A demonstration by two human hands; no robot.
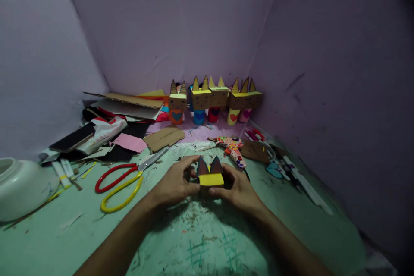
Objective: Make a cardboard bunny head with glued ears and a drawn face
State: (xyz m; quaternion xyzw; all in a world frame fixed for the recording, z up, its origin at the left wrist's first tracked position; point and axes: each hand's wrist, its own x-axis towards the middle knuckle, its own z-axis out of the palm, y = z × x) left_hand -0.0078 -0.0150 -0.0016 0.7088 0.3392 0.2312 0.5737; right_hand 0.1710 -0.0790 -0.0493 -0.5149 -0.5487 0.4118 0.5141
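Observation:
Both my hands hold a small cardboard box head with a yellow top strip and two pointed ears, low over the green work surface. My left hand grips its left side with fingers curled round it. My right hand grips its right side the same way. Scissors with red and yellow handles lie just left of my left hand. A patterned glue gun lies just beyond my right hand.
Several finished cardboard figures on coloured cups stand in the far corner. Cardboard and paper scraps pile at the left, with a phone and a white bowl. Pens and strips lie along the right wall.

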